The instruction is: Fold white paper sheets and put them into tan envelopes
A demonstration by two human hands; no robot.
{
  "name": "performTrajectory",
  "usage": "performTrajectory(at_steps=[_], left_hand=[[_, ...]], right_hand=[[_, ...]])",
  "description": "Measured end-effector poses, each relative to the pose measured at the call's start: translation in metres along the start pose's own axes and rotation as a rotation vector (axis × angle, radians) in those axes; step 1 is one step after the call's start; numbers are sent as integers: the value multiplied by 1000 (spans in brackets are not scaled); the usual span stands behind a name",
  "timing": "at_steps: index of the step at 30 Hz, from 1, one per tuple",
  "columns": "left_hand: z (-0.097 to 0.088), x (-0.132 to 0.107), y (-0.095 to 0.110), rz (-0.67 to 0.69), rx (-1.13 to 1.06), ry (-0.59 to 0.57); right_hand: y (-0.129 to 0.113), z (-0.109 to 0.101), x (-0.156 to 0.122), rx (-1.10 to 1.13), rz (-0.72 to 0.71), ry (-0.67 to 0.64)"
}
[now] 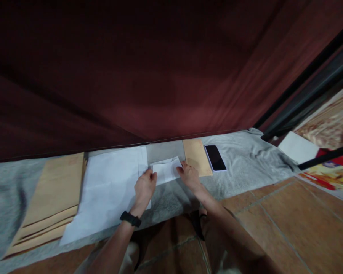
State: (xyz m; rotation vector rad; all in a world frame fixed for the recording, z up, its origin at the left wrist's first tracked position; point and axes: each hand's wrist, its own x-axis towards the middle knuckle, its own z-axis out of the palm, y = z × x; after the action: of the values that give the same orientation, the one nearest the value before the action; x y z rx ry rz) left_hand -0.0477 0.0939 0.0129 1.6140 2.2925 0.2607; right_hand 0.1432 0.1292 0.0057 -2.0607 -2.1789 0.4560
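Note:
A folded sheet of white paper lies low over the grey cloth, between my two hands. My left hand, with a dark band on its wrist, is closed at the paper's left end, fingers curled. At the right end my right hand pinches the paper's edge, its thumb on top; its other fingers are partly hidden. Just beyond that hand lies a brown envelope. Left of my left hand is a stack of white sheets, spread a little unevenly.
Several brown envelopes lie overlapped at the far left. A phone with a dark screen rests right of the single envelope. Grey cloth covers the narrow surface, backed by a dark red curtain. Black poles and printed cartons stand right.

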Motion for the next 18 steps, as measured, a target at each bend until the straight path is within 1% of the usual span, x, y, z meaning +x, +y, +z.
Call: performTrajectory(at_steps=[10,14,18], left_hand=[[-3,-2,10,-7,118,22],[-5,0,14,-16,126,23],[-4,-1,16,-21,150,55]], right_hand=[[-6,14,6,-8,-3,177],[-8,17,10,-54,-28,214],[-10,19,10,-74,-44,252]])
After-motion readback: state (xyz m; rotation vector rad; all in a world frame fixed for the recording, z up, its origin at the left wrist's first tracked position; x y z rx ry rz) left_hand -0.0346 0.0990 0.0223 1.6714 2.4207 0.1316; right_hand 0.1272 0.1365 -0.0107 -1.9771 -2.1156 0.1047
